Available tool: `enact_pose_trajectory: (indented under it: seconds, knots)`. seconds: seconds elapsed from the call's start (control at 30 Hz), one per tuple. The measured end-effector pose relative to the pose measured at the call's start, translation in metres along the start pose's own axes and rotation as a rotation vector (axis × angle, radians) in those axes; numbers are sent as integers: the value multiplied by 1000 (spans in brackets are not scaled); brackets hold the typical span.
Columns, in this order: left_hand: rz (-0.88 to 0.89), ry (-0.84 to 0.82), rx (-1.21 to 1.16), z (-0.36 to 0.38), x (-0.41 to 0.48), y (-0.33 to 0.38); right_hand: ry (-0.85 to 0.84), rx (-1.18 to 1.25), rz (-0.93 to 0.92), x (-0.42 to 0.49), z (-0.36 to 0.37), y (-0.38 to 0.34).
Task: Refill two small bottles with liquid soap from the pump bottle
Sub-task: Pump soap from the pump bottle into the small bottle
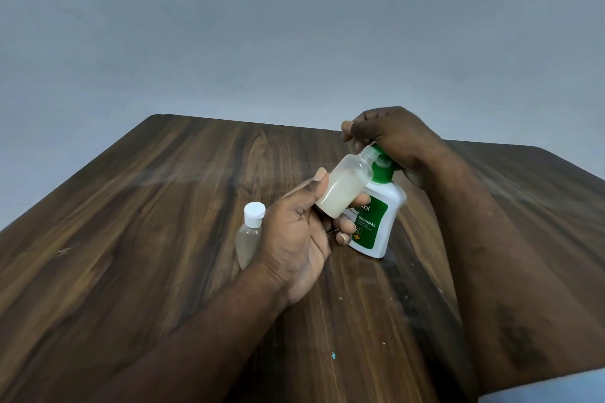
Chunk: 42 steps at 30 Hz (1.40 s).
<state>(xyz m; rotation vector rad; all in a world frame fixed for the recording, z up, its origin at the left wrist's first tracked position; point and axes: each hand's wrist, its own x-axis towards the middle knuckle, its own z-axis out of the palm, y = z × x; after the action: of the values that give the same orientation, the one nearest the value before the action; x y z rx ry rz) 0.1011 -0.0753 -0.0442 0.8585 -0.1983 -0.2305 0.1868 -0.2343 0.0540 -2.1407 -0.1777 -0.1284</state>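
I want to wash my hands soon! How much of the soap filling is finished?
Maybe done: the capped bottle stands closed on the table, though its fill is unclear. In hand: the left hand tilts the open bottle, about half full, at the spout while the right hand grips the top of the pump bottle. Left: topping it up and capping it.

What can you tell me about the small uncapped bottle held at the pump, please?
The small bottle looks like cloudy, translucent plastic, cylindrical with a narrow threaded neck and no cap. Pale, milky liquid fills roughly its lower half. It is tilted, mouth up and to the right, close against the green pump head of the pump bottle. The left hand holds it above the table in its grip, thumb on the upper side, fingers curled beneath.
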Motion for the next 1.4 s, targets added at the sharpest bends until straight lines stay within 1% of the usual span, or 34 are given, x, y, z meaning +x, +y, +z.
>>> enact_pose_trajectory:
  seconds: [0.07,0.33,0.5,0.73,0.9,1.07,1.17,1.3,1.4]
  knots:
    - [-5,-5,3,1,-1,1,-29,9,21,-1,2,2]
    - [-2,-1,0,0,-1,-1,32,3,6,-2,-4,-1]
    - [-4,-3,3,2,-1,0,-20,-3,23,-2,0,3]
    - [-2,5,5,-1,0,0,27,27,-5,-2,-3,0]
    - [1,2,18,1,-1,-1,-15,67,45,-2,1,4]
    - [4,1,12,0,-1,-1,-3,56,19,-2,0,2]
    - [11,-5,12,0,-1,0,36,55,4,0,-3,0]
    - [10,-1,14,1,-1,0,-8,71,46,-3,1,2]
    - [4,-2,18,1,-1,-1,4,68,42,-2,2,2]
